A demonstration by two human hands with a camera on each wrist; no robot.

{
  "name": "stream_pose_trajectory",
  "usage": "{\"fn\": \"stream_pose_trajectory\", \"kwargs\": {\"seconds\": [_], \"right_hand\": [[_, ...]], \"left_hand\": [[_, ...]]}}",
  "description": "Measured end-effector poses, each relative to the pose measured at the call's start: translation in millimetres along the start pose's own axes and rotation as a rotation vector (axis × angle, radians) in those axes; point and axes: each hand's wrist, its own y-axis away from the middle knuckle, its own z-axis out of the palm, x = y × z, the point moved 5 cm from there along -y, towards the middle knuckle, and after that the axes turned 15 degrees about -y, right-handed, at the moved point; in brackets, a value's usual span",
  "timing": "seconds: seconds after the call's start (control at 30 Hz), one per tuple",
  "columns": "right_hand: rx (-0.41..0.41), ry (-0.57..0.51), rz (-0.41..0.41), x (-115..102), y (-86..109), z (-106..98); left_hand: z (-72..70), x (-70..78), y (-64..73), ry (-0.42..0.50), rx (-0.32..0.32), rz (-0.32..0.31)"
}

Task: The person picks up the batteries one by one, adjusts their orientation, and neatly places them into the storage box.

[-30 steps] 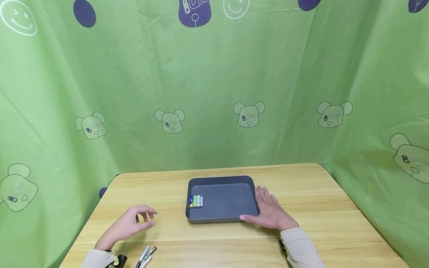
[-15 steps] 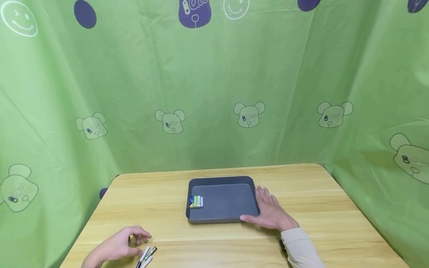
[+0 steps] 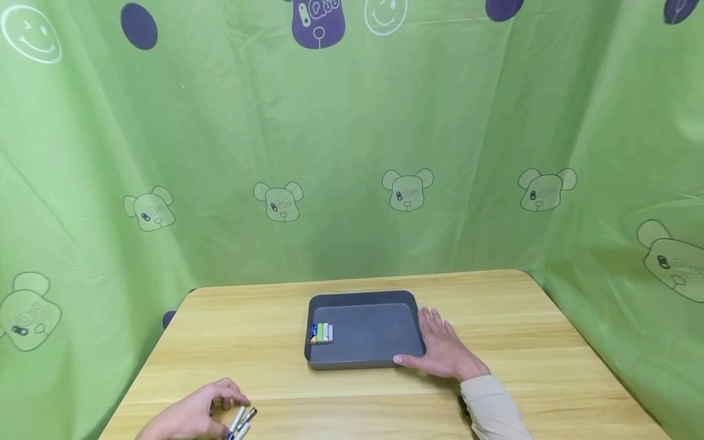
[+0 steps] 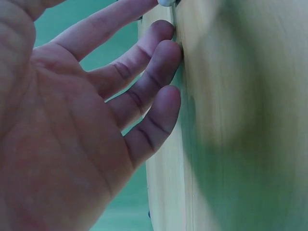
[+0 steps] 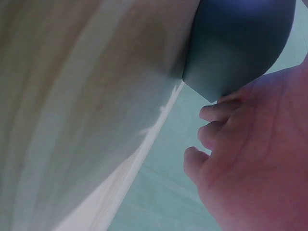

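Note:
In the head view, a dark grey rectangular tray [image 3: 368, 336] lies on the wooden table, with several batteries [image 3: 321, 333] in a row at its left side. My right hand [image 3: 442, 351] rests against the tray's right side, fingers straight and thumb along the front rim. Low in the picture, my left hand [image 3: 192, 409] has its loosely bent fingers and thumb around several slim white-and-dark cylinders [image 3: 242, 421], whose kind I cannot tell. At the top of the left wrist view, the index finger [image 4: 115, 21] reaches a white rounded end [image 4: 166, 2]; thumb contact is hidden.
The light wooden table [image 3: 539, 360] has its back edge beside a green printed curtain [image 3: 341, 244], which also stands at both sides. The bottom of the head view cuts off the cylinders.
My left hand has come down toward the front of the table, from above the slim cylinders to right around them. The right hand, tray and batteries have stayed put.

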Motion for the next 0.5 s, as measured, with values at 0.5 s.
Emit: {"fn": "stream_pose_trajectory", "kwargs": {"seconds": [0.5], "right_hand": [[0.005,0.009,-0.007,1.0,-0.9,0.4]], "left_hand": [[-3.0,1.2,-10.0,-0.211,0.060,-0.094]]}}
